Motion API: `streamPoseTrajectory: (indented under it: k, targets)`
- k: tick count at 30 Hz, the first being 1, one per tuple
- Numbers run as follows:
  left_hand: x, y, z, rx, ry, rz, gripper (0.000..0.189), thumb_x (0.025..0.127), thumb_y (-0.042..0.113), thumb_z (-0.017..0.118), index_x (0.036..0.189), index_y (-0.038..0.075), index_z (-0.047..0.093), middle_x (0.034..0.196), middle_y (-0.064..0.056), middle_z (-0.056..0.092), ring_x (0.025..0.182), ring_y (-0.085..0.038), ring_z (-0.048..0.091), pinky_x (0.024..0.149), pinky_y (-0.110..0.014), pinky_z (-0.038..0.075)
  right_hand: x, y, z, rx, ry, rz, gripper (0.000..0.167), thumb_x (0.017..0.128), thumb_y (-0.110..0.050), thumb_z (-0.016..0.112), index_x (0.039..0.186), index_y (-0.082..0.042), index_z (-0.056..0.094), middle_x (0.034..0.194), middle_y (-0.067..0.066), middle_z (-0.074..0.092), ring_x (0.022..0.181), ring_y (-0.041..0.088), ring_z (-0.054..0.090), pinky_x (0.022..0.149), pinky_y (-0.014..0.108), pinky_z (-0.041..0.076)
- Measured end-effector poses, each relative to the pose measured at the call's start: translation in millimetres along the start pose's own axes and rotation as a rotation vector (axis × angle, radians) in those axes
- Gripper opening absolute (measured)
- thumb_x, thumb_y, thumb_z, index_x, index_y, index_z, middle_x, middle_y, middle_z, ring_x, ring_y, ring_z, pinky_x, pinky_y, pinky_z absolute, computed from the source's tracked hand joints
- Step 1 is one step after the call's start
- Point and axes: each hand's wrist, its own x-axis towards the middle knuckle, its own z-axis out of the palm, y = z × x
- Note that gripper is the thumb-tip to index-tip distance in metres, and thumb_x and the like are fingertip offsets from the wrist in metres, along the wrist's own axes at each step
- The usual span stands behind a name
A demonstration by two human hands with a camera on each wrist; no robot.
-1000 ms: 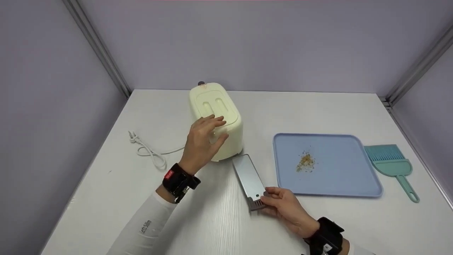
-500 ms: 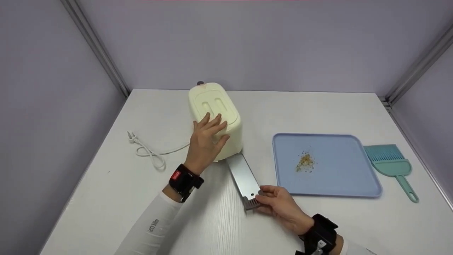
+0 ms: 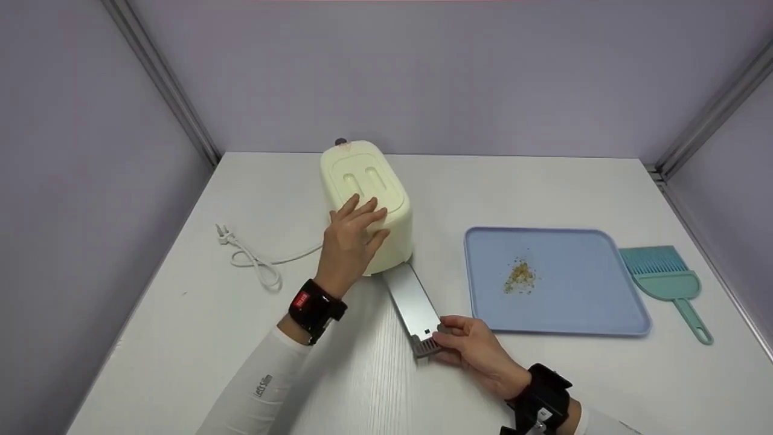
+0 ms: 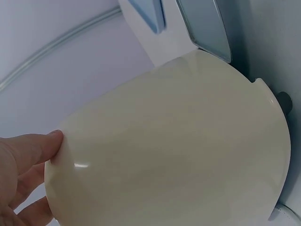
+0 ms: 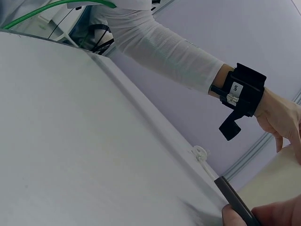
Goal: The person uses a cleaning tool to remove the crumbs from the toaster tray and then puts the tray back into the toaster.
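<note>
A cream toaster (image 3: pixel 395 238) stands at the middle of the table, two long recesses in its top. My left hand (image 3: pixel 347 248) rests on its near end with fingers spread; the left wrist view shows the thumb and fingertips touching the smooth cream shell (image 4: pixel 174 141). My right hand (image 3: pixel 483 353) pinches the grey slotted end of a silver crumb tray (image 3: pixel 412 302) between thumb and fingers. The crumb tray's far end reaches the toaster's lower near edge and is hidden there. Its dark grey edge (image 5: pixel 235 200) shows between the right fingers in the right wrist view.
Right of the crumb tray lies a blue tray (image 3: pixel 580 284) with a small heap of brown crumbs (image 3: pixel 520 278). A teal brush nested with a small dustpan (image 3: pixel 670 284) sits beside it. The white power cord (image 3: pixel 259 266) lies loosely looped left of the toaster.
The right hand has shifted the crumb tray leftward, bringing its far end to the toaster's base. My left hand has spread its fingers and settled on the toaster's near end.
</note>
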Motion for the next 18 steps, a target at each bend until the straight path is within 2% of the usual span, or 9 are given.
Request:
streamPoseTrajectory:
  k: [11,18]
  targets:
    - [-0.8,-0.6,-0.2,0.008,-0.013,-0.008,0.034,0.086,0.012,0.084,0.119,0.008,0.076,0.134,-0.015,0.069,0.138,-0.040,0.055,0.104,-0.081,0.035,3.9,0.4,6.4,-0.022,0.012,-0.002,0.062,0.099,-0.004,0.065,0.148,0.018,0.034,0.129,0.022,0.061,0.103,0.017,0.071,0.093,0.029,0.060]
    - [-1.6,-2.5,0.7,-0.005,-0.003,-0.002,0.034,0.086,0.012,0.083,0.119,0.008,0.077,0.134,-0.015,0.069,0.138,-0.040,0.055,0.103,-0.082,0.035,8.4,-0.1,8.5,-0.014,0.006,-0.015,0.060,0.099,-0.004,0.064,0.147,0.018,0.034,0.124,0.018,0.063,0.102,0.016,0.071,0.092,0.027,0.060]
